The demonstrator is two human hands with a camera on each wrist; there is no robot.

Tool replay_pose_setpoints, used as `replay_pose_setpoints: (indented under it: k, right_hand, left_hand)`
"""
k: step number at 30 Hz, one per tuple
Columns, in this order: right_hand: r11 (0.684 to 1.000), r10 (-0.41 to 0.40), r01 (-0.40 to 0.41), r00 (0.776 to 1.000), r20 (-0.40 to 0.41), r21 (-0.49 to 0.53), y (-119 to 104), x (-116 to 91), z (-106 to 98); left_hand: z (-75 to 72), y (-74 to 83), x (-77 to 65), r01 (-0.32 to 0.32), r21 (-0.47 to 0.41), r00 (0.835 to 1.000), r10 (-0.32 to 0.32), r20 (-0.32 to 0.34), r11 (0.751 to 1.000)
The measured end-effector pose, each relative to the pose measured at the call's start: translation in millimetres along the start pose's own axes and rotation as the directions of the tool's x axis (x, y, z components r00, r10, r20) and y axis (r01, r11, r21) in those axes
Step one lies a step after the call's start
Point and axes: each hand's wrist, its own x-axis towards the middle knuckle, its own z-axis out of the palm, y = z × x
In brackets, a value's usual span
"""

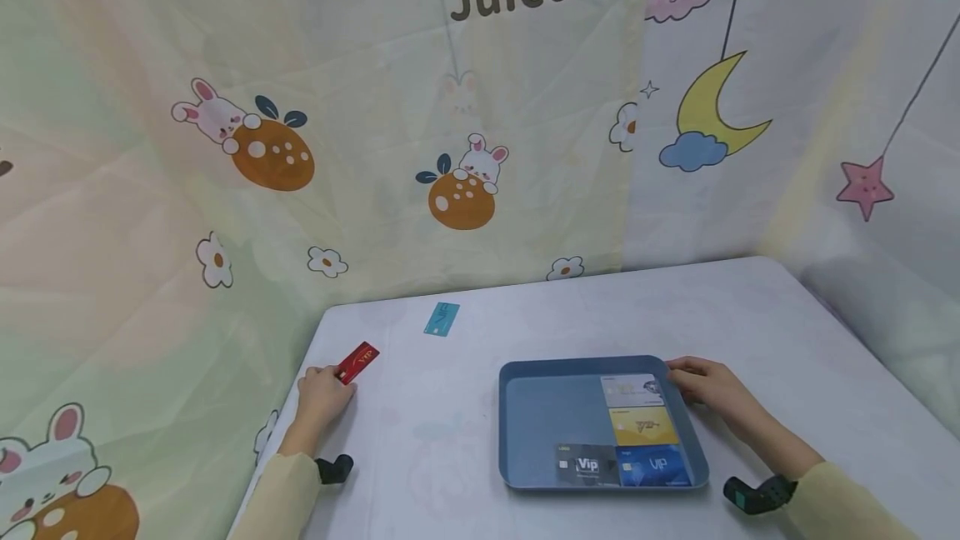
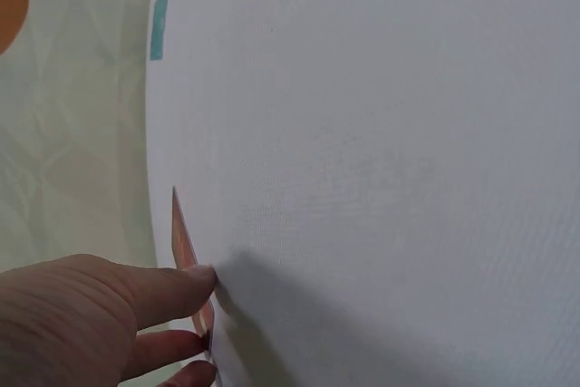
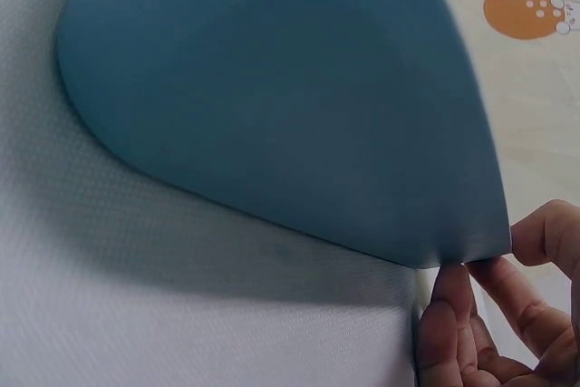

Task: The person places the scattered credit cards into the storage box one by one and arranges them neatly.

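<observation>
Between thumb and fingers, my left hand [image 1: 322, 398] pinches a red card [image 1: 358, 362] at the left side of the table; the left wrist view shows the card tilted on edge. A blue tray [image 1: 555, 407] lies to the right. At its far right corner, my right hand [image 1: 708, 386] holds the rim, thumb on one side and fingers underneath in the right wrist view. Inside the tray are a white card [image 1: 630, 391], a yellow card [image 1: 643, 426], a blue card [image 1: 654, 466] and a dark grey card [image 1: 585, 465].
A teal card [image 1: 442, 319] lies near the back edge of the white table [image 1: 427, 407], beyond the red card. Printed cloth [image 1: 375, 107] hangs behind the table and along its left side.
</observation>
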Motion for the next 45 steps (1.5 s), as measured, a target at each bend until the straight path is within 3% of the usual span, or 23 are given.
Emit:
replay_pose_setpoints:
  k: [14,23,31,42,45]
  right_hand:
    - [1.0,-0.006,0.006,1.0,-0.006,0.0,-1,-1,0]
    - [1.0,0.008,-0.008,1.0,-0.003,0.006,0,2,2]
    - [1.0,0.017,-0.017,1.0,-0.001,0.002,1,4,1]
    - [1.0,0.014,-0.014,1.0,0.018,0.015,1,5,2]
    - [1.0,0.019,-0.019,1.0,0.014,0.017,1,4,1]
  left_hand:
    - [3.3,-2.5,1.4,0.005,-0.074,0.997,-0.011,-0.073,0.997]
    - [-2.0,1.4,5.4,0.072,-0.118,0.996,-0.078,-0.039,0.99]
    - [0.0,3.5,10.1,0.079,-0.174,0.997,-0.08,0.001,0.982]
    - [-11.9,3.3,9.8,0.116,-0.169,0.992,-0.105,0.074,0.979]
    - [-8.8,-0.2,11.1,0.081,-0.173,0.996,-0.072,0.055,0.982]
